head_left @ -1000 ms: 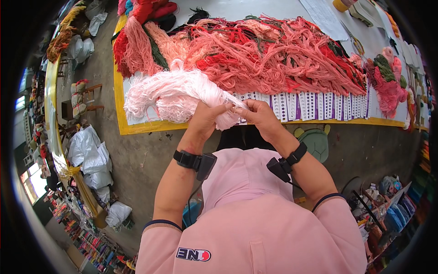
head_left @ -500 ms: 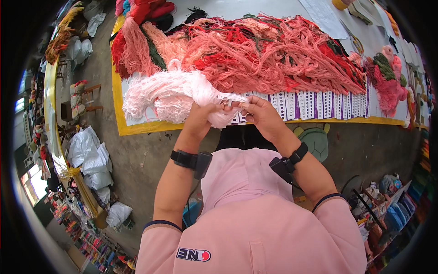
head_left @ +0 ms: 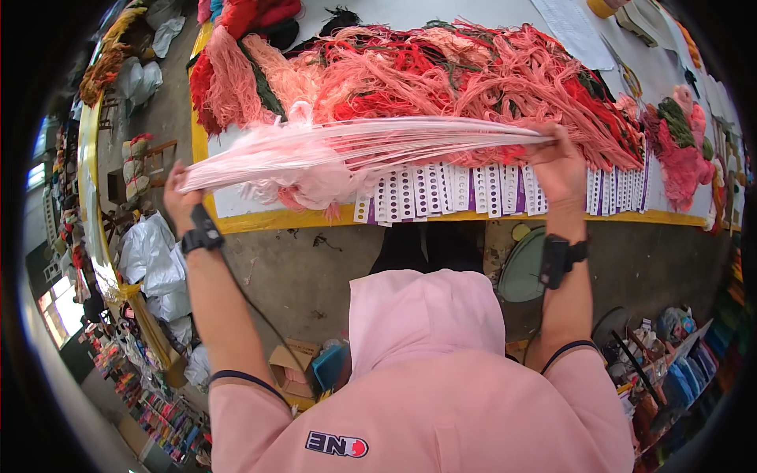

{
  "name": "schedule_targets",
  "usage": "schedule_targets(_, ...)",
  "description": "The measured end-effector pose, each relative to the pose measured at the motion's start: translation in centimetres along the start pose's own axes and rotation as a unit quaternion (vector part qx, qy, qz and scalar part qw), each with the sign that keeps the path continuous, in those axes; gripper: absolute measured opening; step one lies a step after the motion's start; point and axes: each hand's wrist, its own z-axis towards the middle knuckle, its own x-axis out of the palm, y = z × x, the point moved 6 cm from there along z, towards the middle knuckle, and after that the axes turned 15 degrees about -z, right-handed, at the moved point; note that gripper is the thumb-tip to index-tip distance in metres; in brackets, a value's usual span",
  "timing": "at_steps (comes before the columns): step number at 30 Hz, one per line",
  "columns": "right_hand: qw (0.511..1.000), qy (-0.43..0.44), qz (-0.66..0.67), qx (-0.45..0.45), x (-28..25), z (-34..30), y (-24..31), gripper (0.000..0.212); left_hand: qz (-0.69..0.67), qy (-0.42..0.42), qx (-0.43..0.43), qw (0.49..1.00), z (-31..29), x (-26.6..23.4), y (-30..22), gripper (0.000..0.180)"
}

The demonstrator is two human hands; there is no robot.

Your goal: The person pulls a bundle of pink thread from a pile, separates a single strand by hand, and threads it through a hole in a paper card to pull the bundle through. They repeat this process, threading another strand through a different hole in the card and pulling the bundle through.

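Pile [head_left: 441, 87]: tangled coral, red and dark green thread on the white table [head_left: 229, 204], which has a yellow edge.
Skein [head_left: 378, 135]: pale pink, drawn out lengthwise between both hands, its strands spread in a long, thin band across the pile's near edge and on past its left end.
Left hand [head_left: 181, 197]: to the left of the pile and nearer the person, fingers closed on the skein's left end.
Right hand [head_left: 558, 165]: at the near edge of the pile's right part, fingers pinching the skein's right end; whether it touches the pile, I cannot tell.
Wristbands: black, one on the left wrist [head_left: 203, 230], one on the right [head_left: 564, 256].
Heap [head_left: 303, 175]: pale pink thread at the pile's near left, partly behind the skein.
Cards [head_left: 453, 189]: white and purple, punched with holes, in a row along the pile's near side.
Bundle [head_left: 674, 150]: pink and green thread, right of the pile.
Sheet [head_left: 574, 31]: pale, beyond the pile's right part.
Stool [head_left: 524, 268]: green, on the person's side of the pile, off the table.
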Motion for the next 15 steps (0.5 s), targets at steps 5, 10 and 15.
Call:
schedule_targets(5,0.96,-0.144,-0.167,-0.175,-7.7,-2.1,21.1,0.004,0.201,0.056,0.283,0.936,2.6,0.3,-14.1,0.035)
schedule_targets(10,0.604,-0.132,-0.67,-0.411,-0.1,-6.0,18.5,0.02,0.632,0.236,0.374,0.637,-10.0,13.9,-1.0,0.019)
schedule_targets(15,0.638,0.303,-0.693,-0.145,3.7,-0.1,-11.5,0.021,0.273,0.045,-0.237,0.931,-18.9,13.7,28.1,0.018)
